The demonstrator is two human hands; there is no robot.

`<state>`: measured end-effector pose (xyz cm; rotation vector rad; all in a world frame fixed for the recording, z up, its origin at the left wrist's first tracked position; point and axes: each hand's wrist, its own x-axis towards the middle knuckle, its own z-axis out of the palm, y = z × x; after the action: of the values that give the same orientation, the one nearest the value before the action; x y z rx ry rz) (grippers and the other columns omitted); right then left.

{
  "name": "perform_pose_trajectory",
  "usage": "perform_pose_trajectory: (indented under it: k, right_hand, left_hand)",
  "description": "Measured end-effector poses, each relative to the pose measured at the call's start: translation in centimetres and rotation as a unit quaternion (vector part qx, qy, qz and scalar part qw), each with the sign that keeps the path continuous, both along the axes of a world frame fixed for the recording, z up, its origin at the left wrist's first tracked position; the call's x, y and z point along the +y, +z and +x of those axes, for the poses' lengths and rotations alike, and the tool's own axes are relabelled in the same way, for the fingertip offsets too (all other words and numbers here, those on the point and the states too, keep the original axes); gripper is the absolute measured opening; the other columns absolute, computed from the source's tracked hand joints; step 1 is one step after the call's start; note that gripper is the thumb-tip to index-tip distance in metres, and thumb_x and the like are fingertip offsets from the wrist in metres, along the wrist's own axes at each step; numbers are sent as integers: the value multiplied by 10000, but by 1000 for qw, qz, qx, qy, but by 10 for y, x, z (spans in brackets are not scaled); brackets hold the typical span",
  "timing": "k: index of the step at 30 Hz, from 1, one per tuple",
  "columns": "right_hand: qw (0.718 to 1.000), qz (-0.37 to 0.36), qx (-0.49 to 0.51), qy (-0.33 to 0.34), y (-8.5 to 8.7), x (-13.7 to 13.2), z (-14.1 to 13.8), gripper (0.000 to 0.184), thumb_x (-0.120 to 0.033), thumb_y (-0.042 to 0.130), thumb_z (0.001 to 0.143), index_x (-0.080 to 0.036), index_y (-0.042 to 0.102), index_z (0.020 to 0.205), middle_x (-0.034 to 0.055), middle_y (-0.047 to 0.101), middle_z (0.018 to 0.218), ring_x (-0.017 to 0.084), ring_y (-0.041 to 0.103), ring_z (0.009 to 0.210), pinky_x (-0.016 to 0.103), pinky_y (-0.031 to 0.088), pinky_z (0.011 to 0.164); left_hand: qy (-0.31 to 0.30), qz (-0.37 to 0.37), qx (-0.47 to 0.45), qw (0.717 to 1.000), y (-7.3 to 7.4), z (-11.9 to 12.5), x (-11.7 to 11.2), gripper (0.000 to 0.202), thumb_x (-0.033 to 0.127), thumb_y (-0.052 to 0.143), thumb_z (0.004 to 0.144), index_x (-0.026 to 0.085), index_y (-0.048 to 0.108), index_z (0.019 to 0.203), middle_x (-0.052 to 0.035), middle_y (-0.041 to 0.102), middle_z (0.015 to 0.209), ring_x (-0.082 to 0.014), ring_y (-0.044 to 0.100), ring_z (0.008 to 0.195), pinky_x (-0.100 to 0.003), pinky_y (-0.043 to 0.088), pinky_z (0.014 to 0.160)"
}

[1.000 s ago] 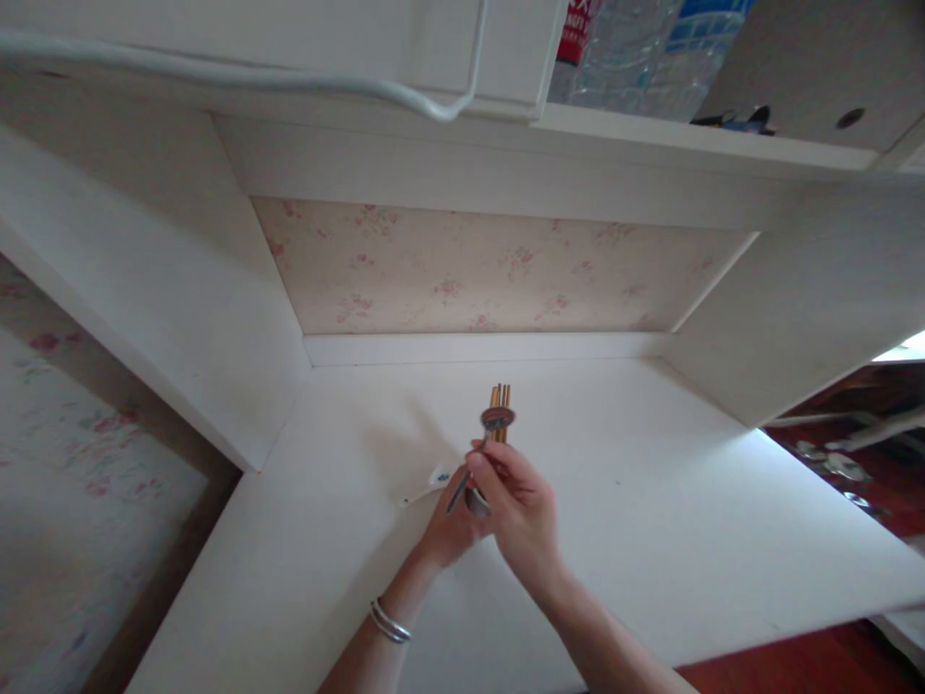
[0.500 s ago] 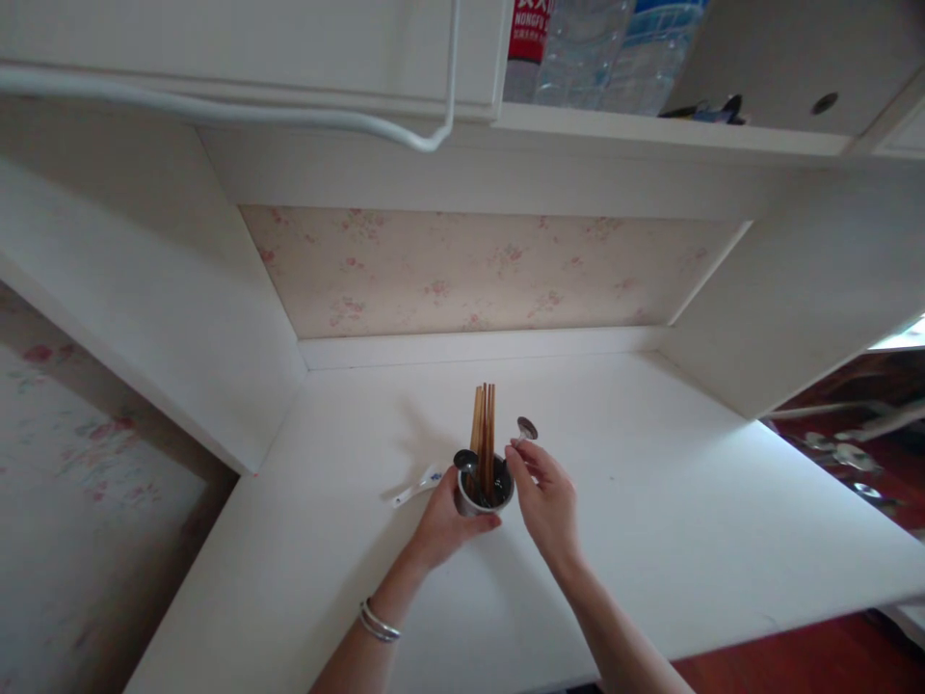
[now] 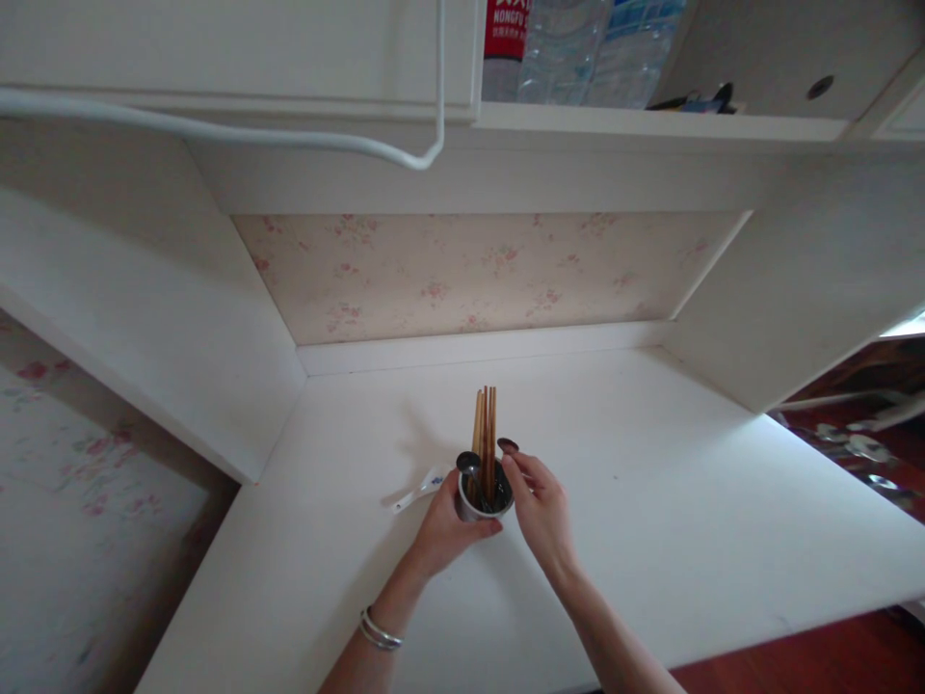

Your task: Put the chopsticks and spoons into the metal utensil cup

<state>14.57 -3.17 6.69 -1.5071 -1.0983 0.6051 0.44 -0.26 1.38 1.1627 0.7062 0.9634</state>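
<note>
Record floral wallpaper [image 3: 79, 463] at L edge, beyond white side panel [image 3: 235, 395]. Note white cable [image 3: 289, 137] overhead, running L to R along cabinet [image 3: 217, 48] underside, then bending up. Log silver bangle [image 3: 380, 632], double-banded, worn just behind L hand [image 3: 449, 528]. Find white ceramic spoon [image 3: 411, 493] w/ bluish mark, lying flat on white desktop [image 3: 686, 501] just L of same hand, handle toward near L. Confirm L hand clamped on metal cup [image 3: 477, 513], wrapping L and near sides, approx. ctr of scene, mouth up. Cannot tell whether resting on desktop. Inside cup, L to R: dark metal spoon [image 3: 468, 462], bowl up and overhanging L rim; several wooden chopsticks [image 3: 488, 429], standing near upright, tips far above rim. Just R of chopsticks, observe second spoon [image 3: 508, 445], bowl up, pinched in R hand [image 3: 539, 496]; handle hidden, contact w/ cup unclear. Hands apart, w/ cup btwn. Upper R, list bottles [image 3: 564, 53] on shelf [image 3: 650, 122]. Near R, below desktop edge, note red floor [image 3: 802, 653].
</note>
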Motion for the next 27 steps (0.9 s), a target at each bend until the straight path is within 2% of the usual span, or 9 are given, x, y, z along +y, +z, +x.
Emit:
perform_pose_trajectory:
  k: [4,7,11,15,18,20,23,25,27]
  right_hand:
    - [1000,17,23,1,-11,0,0,366,-468,591,865,-187,649,1091,128,631,1153,222,660,895,365,589,721]
    - [999,14,27,26,-22,-4,1,486,-440,658,824,-210,571,1243,130,605,1218,246,643,1015,422,570,849]
    - [990,-25,89,105,-37,-13,1,770,-409,736,768,-254,376,1430,124,521,1389,270,545,1245,488,433,1061]
    - [966,-23,172,190,-46,-17,-1,945,-396,810,690,-261,295,1470,127,514,1422,292,489,1316,514,368,1106]
    - [954,8,195,228,-46,-15,-2,893,-389,830,664,-237,377,1418,138,564,1370,304,523,1281,495,394,1089]
    - [956,16,191,224,-46,-14,-3,797,-391,826,668,-225,454,1353,134,610,1309,309,565,1230,490,422,1061]
    - [960,20,189,206,-46,-13,-2,729,-392,814,678,-224,496,1311,124,644,1261,307,600,1178,482,449,1031]
    - [961,20,193,198,-47,-13,-2,730,-384,812,680,-227,492,1316,124,642,1267,309,606,1169,483,456,1023]
    - [961,19,194,198,-49,-13,-2,730,-374,810,685,-230,485,1322,126,640,1272,314,608,1167,489,459,1017]
  left_hand:
    - [0,-5,-6,1000,1,1,-1,786,199,889,561,188,521,1256,-119,652,1220,-287,600,1145,-430,434,1020]
    - [9,-7,5,1000,4,1,-2,774,188,883,561,187,530,1250,-125,652,1216,-297,601,1143,-447,434,1018]
    - [8,26,32,999,8,1,-3,689,191,854,602,188,553,1222,-113,652,1208,-281,608,1120,-417,444,1002]
    - [27,65,66,995,6,1,-3,621,202,836,609,182,570,1170,-97,663,1144,-264,620,1050,-380,478,941]
    - [57,105,104,987,5,2,-5,543,200,811,629,176,594,1127,-90,663,1087,-263,614,1016,-385,477,928]
    - [70,131,129,980,7,0,-9,530,210,796,646,187,611,1142,-97,649,1114,-282,596,1054,-411,461,958]
    - [79,146,152,974,12,-11,-14,727,214,835,591,246,579,1270,-110,572,1301,-330,506,1221,-459,385,1064]
    - [78,138,175,972,15,-24,-13,849,210,846,568,281,520,1349,-100,515,1386,-328,460,1285,-460,368,1085]
    - [87,138,220,962,19,-39,-7,765,215,800,626,276,529,1338,-96,529,1366,-292,506,1244,-426,428,1025]
